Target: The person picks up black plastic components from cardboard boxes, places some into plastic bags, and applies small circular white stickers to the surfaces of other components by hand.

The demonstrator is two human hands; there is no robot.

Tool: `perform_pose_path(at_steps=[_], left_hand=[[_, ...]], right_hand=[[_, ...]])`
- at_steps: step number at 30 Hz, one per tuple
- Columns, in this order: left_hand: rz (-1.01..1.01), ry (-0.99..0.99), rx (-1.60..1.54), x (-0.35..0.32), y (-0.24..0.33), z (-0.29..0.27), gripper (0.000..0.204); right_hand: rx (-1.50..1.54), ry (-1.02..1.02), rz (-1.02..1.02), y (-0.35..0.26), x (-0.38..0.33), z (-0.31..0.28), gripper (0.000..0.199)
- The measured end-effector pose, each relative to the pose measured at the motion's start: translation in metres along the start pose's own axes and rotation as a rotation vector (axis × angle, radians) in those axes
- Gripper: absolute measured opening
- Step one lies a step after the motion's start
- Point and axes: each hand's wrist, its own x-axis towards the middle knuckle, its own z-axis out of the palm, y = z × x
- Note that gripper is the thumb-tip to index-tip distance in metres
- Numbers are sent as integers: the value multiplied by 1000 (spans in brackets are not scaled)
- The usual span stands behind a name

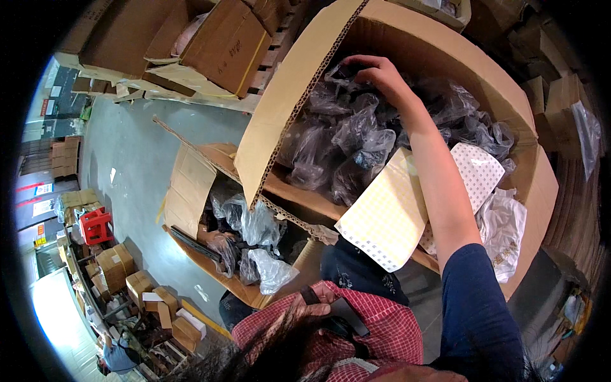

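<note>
Bags [366,121] fill the box [280,102]. At its far side, the right hand [385,75] curls among them; I cannot tell if it grips one, nor the left hand's [315,300] hold, outside the box. Best to part thin plastic gently.

The right arm [439,178] stretches forward, hand [382,73] bent leftward, fingers [361,60] curled.

Smoky grey is shown by the plastic bags [359,127] at one o'clock. At three, a white sheet [478,167] is dotted grey — at five, a red garment [389,319] is checked white. Navy is shown by the sleeve [474,305] at four.
</note>
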Motion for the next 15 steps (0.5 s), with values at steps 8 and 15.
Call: perform_pose_path(at_steps=[8, 15], left_hand=[[33, -48, 48, -2, 10, 2, 57], [117, 61, 0, 14, -43, -25, 59]], right_hand=[[210, 106, -36, 20, -5, -8, 45], [75, 123, -16, 14, -8, -2, 48]])
